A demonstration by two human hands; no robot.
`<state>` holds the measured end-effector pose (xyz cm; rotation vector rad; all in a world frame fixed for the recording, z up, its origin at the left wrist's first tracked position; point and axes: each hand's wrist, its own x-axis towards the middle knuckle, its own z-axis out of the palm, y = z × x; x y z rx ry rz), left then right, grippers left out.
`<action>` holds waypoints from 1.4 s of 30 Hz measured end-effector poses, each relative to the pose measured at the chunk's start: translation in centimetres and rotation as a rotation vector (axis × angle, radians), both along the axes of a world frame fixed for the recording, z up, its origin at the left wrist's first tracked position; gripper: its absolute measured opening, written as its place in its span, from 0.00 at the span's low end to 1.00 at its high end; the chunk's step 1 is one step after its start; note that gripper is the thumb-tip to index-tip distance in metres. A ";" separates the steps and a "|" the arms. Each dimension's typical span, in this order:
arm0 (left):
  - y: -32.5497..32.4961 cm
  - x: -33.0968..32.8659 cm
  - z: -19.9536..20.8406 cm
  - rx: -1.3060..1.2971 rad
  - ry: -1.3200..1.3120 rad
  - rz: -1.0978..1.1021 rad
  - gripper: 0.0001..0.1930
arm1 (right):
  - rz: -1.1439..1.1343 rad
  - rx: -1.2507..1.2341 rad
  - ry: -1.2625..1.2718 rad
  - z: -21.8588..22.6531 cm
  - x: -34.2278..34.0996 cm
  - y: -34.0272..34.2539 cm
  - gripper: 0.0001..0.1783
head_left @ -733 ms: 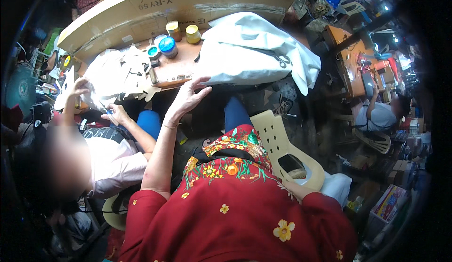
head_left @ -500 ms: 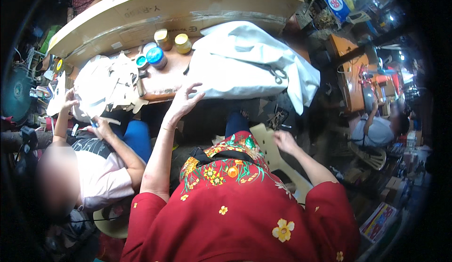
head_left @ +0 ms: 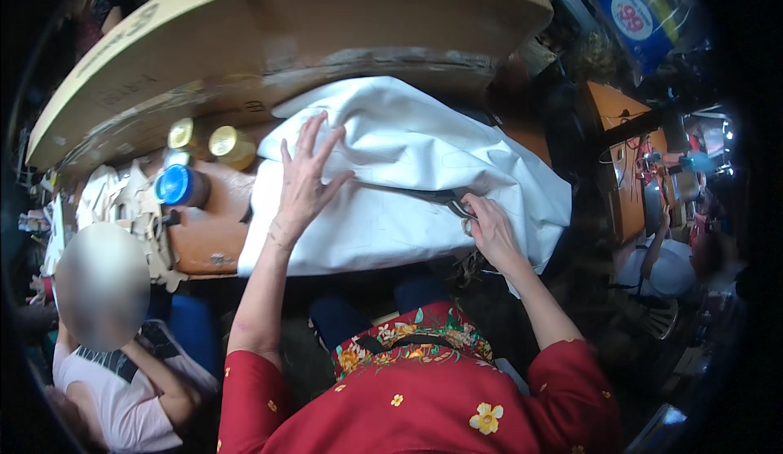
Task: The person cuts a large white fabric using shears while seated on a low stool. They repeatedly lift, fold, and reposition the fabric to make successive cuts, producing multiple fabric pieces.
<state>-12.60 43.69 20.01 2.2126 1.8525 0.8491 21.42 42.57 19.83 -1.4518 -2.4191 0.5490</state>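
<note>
A large white sheet of smooth material (head_left: 383,225) lies in loose folds over the table, with faint outlines drawn on it. My left hand (head_left: 306,177) rests on its left part, fingers spread and nothing held. On the right part of the sheet, my right hand (head_left: 492,230) has its fingers curled round the handles of dark scissors (head_left: 453,202). The blades point left along a fold and are partly hidden against the cloth.
A long cardboard box (head_left: 326,30) stands along the table's far edge. Left of the sheet are a blue-lidded jar (head_left: 181,186) and two yellow-lidded jars, beside light cut scraps (head_left: 122,205). Another person (head_left: 122,380) sits at the left.
I am closer to the table. My left hand has come onto the sheet, and my right hand has moved from beside the chair to take hold of the scissors.
</note>
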 end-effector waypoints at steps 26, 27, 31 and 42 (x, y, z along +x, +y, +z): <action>-7.4 -2.8 -6.5 0.086 0.175 0.656 0.26 | -0.384 0.350 0.142 -1.3 8.5 -4.8 0.23; -7.5 -3.0 -6.3 0.049 0.181 0.656 0.26 | -0.379 0.369 0.130 -1.8 9.0 -4.4 0.23; -7.5 -3.5 -5.2 -0.084 0.164 0.623 0.30 | -0.385 0.373 0.131 -1.9 10.5 -2.9 0.21; 1.0 9.1 -1.5 0.432 0.358 -0.185 0.55 | -0.069 0.048 0.782 1.1 9.3 7.6 0.17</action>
